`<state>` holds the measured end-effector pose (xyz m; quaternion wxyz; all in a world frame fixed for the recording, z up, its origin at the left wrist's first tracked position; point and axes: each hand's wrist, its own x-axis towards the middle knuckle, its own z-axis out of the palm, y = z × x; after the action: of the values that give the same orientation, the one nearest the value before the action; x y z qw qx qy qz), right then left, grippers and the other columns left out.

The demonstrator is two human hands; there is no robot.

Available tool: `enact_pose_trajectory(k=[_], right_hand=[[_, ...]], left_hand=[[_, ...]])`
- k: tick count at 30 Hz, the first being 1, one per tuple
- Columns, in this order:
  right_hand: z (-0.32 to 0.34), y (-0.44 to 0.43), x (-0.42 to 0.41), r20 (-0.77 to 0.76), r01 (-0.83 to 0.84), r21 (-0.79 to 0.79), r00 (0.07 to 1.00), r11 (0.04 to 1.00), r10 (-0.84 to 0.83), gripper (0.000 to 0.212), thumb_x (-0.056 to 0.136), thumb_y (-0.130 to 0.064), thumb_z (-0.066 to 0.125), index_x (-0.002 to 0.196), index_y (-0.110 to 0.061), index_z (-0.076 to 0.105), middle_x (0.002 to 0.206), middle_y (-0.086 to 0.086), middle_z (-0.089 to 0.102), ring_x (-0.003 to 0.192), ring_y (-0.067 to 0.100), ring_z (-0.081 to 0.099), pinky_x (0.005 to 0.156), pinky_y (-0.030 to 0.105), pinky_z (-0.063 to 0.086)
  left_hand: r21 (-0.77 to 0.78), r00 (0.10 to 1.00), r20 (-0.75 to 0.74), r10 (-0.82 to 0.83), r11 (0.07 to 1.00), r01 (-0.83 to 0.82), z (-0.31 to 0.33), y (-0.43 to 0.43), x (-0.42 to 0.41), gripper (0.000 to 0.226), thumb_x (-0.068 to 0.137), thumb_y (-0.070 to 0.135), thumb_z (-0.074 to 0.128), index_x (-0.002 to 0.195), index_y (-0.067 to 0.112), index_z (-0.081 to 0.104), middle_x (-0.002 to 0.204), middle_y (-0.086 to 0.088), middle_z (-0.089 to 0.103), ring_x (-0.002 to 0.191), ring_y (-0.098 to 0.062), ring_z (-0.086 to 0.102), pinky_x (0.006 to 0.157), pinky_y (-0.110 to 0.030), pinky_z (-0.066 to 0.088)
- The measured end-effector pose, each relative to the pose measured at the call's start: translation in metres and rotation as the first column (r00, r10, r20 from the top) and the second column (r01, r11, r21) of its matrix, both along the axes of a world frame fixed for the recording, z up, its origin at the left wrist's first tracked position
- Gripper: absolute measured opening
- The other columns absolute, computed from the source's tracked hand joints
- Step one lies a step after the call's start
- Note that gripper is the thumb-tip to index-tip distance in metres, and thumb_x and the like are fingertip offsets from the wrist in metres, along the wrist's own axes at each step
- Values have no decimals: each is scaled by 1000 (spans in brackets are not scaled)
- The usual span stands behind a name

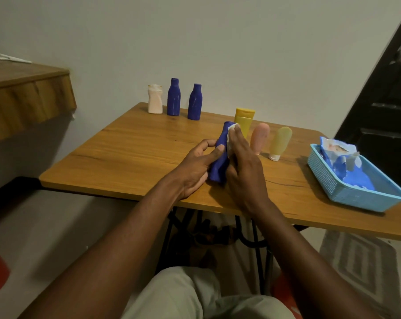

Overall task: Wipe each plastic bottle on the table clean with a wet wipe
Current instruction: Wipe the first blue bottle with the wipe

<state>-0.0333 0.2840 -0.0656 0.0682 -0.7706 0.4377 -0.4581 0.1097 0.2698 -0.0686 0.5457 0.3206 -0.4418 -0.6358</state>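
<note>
Pale trousers [183, 295] on the person's lap fill the bottom edge, and two bare forearms reach up from there over a wooden worktop [130, 148]. A dark door [390, 111] stands at the far right, and a wooden shelf [27, 95] juts from the wall at the left. A light blue basket [356, 200] sits on the worktop's right end and holds an opened packet of wipes [337, 149].

Near the worktop's middle, the left hand [194, 168] grips a blue bottle [217, 170] from the left, thumb across its front. The bottle tilts with its neck pointing away; whether its base touches the worktop cannot be told. The right hand [243, 166] wraps a white wet wipe [232, 128] against the bottle's upper right side.

Just behind the hands stand a yellow tube [243, 122], a pink tube [260, 138] and a pale green tube [280, 142] on its white cap. At the back edge, upright in a row, are a pale pink bottle [155, 100], a tall blue bottle [173, 97] and a shorter blue bottle [194, 102].
</note>
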Motion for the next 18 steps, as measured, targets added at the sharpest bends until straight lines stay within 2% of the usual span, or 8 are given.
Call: enact_pose_trajectory(k=[3,5,8,11,13,15,17,18], right_hand=[[-4,1,3,-181,-58,-49,982,997,48,72,90,-27,34,160,-12,30,169,7,22,158,20,15,125,50,28],[-6,3,-1,-227,-82,-52,972,995,68,75,88,-36,32,158,-11,35,167,9,28,157,22,20,122,55,31],[-6,5,-11,-201,-52,-53,979,997,40,73,88,-39,36,157,-13,39,162,10,38,151,23,34,119,48,40],[-7,2,-14,-218,-34,-55,976,998,21,69,95,-32,47,160,-14,32,167,8,28,152,20,31,115,33,41],[-6,-3,-11,-222,-23,-43,975,999,13,72,99,-14,57,162,-13,24,171,6,14,151,11,22,110,15,34],[-1,-5,-7,-193,-10,3,981,1000,10,74,99,-5,56,163,-12,19,172,5,8,147,4,16,102,-1,23],[2,-6,-4,-90,-23,50,996,998,28,69,101,-5,52,163,-11,21,170,9,19,152,11,23,112,5,24],[2,-6,-3,-6,-34,71,999,997,35,65,102,-8,52,161,-12,26,164,11,34,148,17,37,113,16,36]], left_hand=[[2,1000,-2,-2,1000,2,0,-1,0,34,104,13,61,137,17,59,129,-13,72,125,-27,67,109,-47,52],[-1,1000,-6,2,1000,-2,-1,-2,0,34,104,9,59,137,17,59,129,-13,72,124,-25,67,109,-46,53],[-5,1000,7,4,1000,-4,-3,-4,-1,36,105,11,58,141,13,57,134,-14,69,126,-26,66,107,-44,54],[-10,1000,4,9,1000,-9,-2,-3,-2,35,105,15,58,140,11,58,131,-13,70,124,-24,67,103,-39,57],[-20,1000,3,15,1000,-15,-1,-2,-2,34,105,16,59,138,11,59,128,-11,72,120,-23,69,100,-37,58],[-23,1000,10,26,999,-26,-2,-2,-2,33,104,17,60,137,11,59,127,-11,72,118,-24,69,97,-37,59],[-25,999,31,35,999,-34,-2,-3,-2,35,104,18,61,138,12,57,130,-14,70,119,-27,69,99,-41,58],[-26,999,34,35,999,-35,-2,-3,-3,36,104,19,62,139,12,57,131,-15,69,119,-27,69,99,-42,58]])
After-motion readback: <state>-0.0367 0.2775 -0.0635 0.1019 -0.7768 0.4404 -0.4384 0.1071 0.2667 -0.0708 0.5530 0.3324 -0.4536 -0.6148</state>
